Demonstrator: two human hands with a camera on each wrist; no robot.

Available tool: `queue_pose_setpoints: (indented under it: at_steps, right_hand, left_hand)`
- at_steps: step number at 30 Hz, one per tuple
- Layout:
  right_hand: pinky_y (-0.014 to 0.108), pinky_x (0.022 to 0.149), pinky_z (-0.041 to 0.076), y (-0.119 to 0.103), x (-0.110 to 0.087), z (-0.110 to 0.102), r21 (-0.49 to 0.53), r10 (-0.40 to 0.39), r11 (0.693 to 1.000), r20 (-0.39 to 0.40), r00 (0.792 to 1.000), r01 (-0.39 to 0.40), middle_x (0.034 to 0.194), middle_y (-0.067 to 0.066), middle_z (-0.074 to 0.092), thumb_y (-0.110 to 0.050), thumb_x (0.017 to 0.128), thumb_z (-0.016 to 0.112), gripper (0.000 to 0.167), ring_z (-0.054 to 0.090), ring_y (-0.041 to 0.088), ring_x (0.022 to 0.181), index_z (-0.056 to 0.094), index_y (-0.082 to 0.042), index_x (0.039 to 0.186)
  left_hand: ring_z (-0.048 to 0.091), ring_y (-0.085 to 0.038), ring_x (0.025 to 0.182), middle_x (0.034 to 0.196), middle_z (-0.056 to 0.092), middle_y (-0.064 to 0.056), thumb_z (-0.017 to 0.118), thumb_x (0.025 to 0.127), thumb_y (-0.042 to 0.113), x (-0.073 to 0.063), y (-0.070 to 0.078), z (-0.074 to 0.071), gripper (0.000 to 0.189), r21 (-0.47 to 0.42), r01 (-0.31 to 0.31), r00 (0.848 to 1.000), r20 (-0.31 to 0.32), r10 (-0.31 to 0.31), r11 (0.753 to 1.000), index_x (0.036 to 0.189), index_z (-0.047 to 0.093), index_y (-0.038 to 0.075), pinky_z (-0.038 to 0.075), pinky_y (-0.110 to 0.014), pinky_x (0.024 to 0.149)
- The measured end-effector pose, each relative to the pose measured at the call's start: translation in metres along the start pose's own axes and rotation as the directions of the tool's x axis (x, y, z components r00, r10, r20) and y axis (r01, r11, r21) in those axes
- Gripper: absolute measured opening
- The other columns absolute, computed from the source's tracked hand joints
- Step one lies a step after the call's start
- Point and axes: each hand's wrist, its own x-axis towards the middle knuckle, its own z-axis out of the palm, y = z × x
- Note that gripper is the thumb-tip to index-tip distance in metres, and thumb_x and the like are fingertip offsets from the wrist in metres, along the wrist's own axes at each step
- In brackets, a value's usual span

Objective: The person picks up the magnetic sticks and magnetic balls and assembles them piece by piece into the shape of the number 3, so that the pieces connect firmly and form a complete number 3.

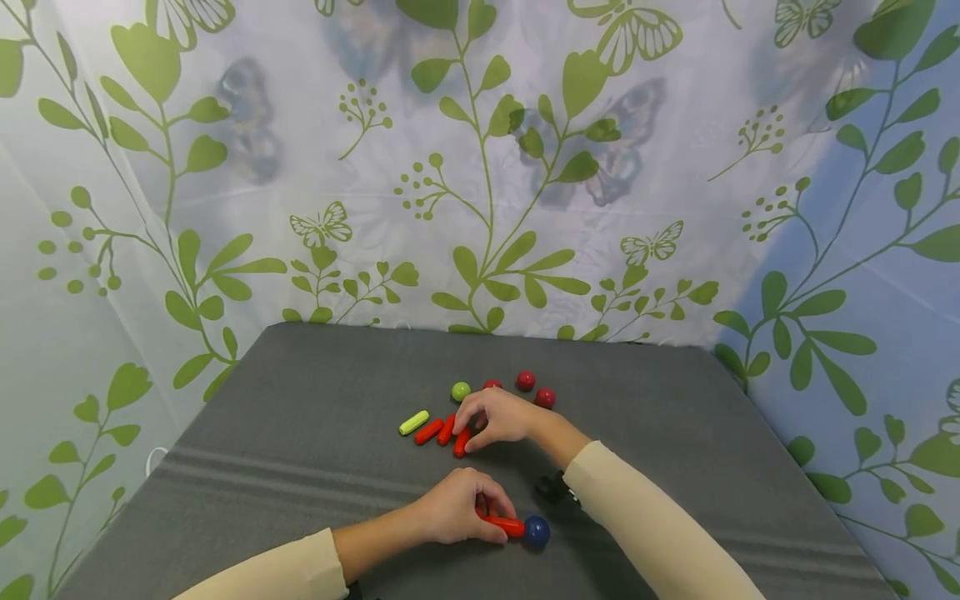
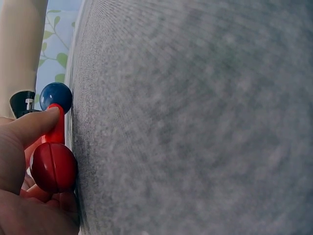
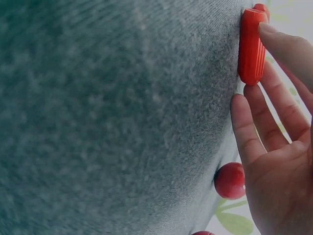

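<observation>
My left hand (image 1: 461,504) grips a red stick (image 1: 508,527) low over the table's near part. A blue ball (image 1: 536,532) sits on one end of this stick, and in the left wrist view a red ball (image 2: 54,168) is at its other end. Farther back, my right hand (image 1: 501,414) pinches another red stick (image 3: 252,46) between thumb and fingers. Two more red sticks, one of them the outer red stick (image 1: 429,431), lie beside it to the left. My right palm hides part of the table behind.
A yellow-green stick (image 1: 413,422) lies left of the red ones. Behind the right hand are a green ball (image 1: 461,391) and several red balls, among them a far red ball (image 1: 526,381). The grey table (image 1: 315,392) ends at a leaf-patterned curtain (image 1: 360,183).
</observation>
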Motion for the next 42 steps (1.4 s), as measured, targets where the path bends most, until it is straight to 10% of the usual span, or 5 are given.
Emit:
queue_pose_setpoints:
  at_steps: [42]
  right_hand:
    - [0.02, 0.08, 0.056, -0.004, -0.01, 0.005, 0.042, 0.112, 0.993, 0.039, 0.993, -0.113, 0.1, -0.008, 0.074, -0.018, 0.087, 0.083, 0.022, 0.066, -0.001, 0.086, 0.079, -0.016, 0.108]
  left_hand:
    - [0.055, 0.004, 0.068, 0.078, 0.067, 0.007, 0.086, 0.082, 0.011, 0.0, 0.002, -0.002, 0.018, -0.012, 0.006, 1.0, 0.016, -0.006, 1.0, 0.099, 0.08, 0.015, 0.046, -0.014, 0.063]
